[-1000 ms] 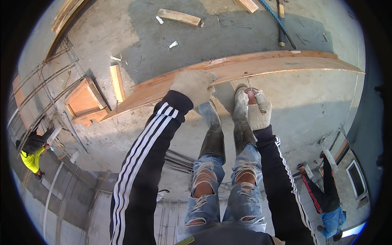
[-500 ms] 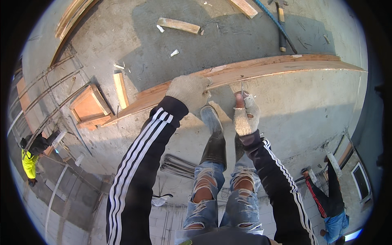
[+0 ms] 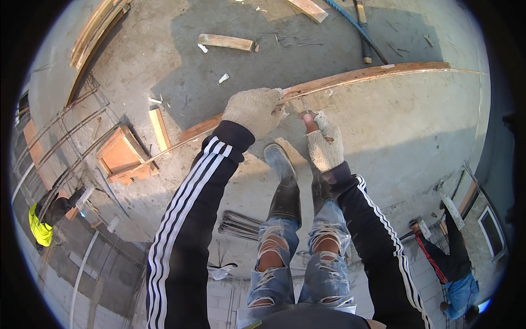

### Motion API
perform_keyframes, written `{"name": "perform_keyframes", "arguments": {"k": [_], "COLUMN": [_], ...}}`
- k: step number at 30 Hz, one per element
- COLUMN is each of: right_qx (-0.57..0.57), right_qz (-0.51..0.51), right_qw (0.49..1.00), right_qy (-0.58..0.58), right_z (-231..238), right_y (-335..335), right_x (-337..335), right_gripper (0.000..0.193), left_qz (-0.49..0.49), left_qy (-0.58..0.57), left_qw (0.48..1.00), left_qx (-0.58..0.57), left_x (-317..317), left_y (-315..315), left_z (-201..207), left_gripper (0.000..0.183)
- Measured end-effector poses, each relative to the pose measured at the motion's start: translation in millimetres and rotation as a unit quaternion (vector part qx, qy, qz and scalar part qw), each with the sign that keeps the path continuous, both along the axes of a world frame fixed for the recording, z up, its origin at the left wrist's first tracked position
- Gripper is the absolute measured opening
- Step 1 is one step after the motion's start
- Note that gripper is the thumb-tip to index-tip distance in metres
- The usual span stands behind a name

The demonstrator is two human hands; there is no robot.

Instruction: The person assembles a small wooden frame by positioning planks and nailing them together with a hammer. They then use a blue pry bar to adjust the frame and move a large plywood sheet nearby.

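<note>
A long, thin wooden board (image 3: 350, 78) stretches across in front of me, seen nearly edge-on. My left hand (image 3: 253, 113), in a pale knitted glove, is closed over the board near its middle, fingers curled around the far side. Just right of it, my right hand (image 3: 324, 140), in a worn glove with the thumb bare, pinches a thin nail (image 3: 304, 102) upright between thumb and finger. The nail's tip is close to the board's near edge; I cannot tell whether they touch.
A hammer (image 3: 365, 46) lies beyond the board beside a blue rope (image 3: 356, 27). Wood offcuts (image 3: 226, 41) lie on the concrete floor. A wooden box form (image 3: 123, 151) and steel bars (image 3: 66, 140) are at left. Co-workers (image 3: 41, 227) (image 3: 457, 274) stand below at both sides.
The board has turned more edge-on, showing less of its broad face. Both hands stay with it; the right hand and nail have shifted slightly left and toward the board.
</note>
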State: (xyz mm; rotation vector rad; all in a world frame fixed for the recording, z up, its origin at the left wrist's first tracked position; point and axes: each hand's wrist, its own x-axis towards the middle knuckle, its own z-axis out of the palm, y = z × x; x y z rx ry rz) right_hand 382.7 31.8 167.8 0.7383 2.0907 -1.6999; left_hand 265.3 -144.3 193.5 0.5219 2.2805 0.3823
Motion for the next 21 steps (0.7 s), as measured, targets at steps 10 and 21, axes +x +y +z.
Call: {"name": "perform_keyframes", "arguments": {"k": [10,21], "right_qx": [-0.06,0.067], "right_qz": [-0.076,-0.007], "right_qw": [0.994,0.997], "right_qy": [-0.058,0.029], "right_z": [21.0,-19.0], "right_y": [-17.3,-15.1], "right_x": [-18.7,17.2], "right_gripper": [0.037,0.032], "left_qz": [-0.017,-0.002], "left_qy": [-0.025,0.008], "left_qw": [0.999,1.0], "left_qx": [-0.043,-0.006], "left_x": [-8.2,5.2], "left_y": [4.2,-0.5], "left_z": [-0.6,-10.0], "left_gripper": [0.026,0.036]}}
